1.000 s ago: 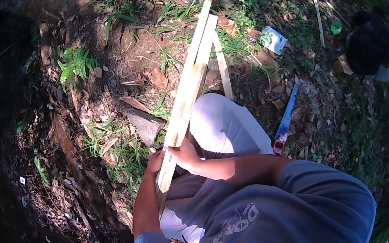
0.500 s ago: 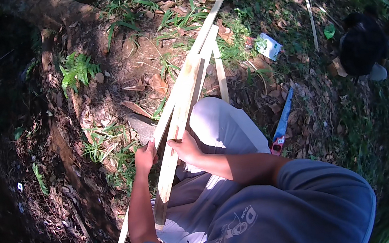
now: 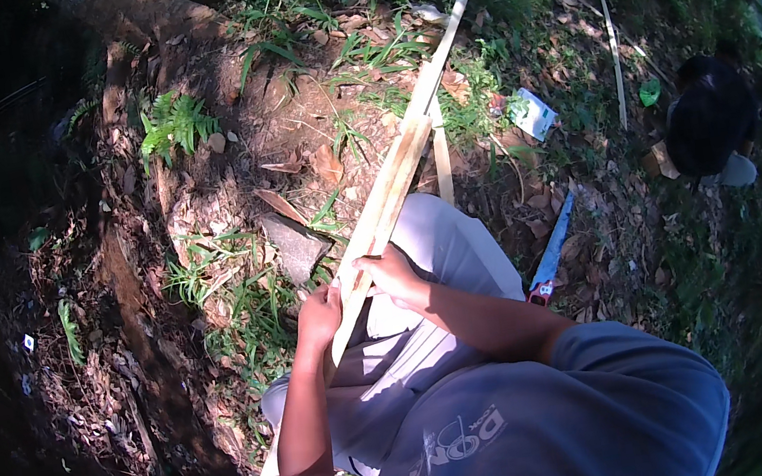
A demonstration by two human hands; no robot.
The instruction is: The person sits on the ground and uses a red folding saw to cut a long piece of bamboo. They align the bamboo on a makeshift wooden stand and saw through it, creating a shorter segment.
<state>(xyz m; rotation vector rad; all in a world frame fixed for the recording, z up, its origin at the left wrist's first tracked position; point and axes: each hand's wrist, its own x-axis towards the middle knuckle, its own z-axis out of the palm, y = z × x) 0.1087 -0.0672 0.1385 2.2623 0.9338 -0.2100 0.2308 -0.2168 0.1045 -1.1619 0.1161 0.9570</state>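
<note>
A long pale wooden strip (image 3: 443,46) runs slantwise from the far ground, past my left forearm, to the lower left. Against it lies a shorter, wider wooden piece (image 3: 390,187) with brown streaks, the two side by side and nearly lined up. My left hand (image 3: 319,318) is closed round the long strip, its thumb near the joined edges. Higher up, my right hand (image 3: 394,275) grips the shorter piece with its thumb on top. The fingers beneath the wood are hidden. Behind them, another pale wooden strip (image 3: 443,162) shows beyond my knee.
A handsaw (image 3: 555,246) with blue blade and red handle lies right of my knee. Past it are a white-and-green packet (image 3: 533,115), a thin stick (image 3: 613,55) and a dark shape (image 3: 712,115). A flat stone (image 3: 296,246) and a fern (image 3: 175,126) are left.
The shorter piece has shifted up and closed against the long strip, narrowing the gap between them. Both hands have moved closer together, the left one to the right.
</note>
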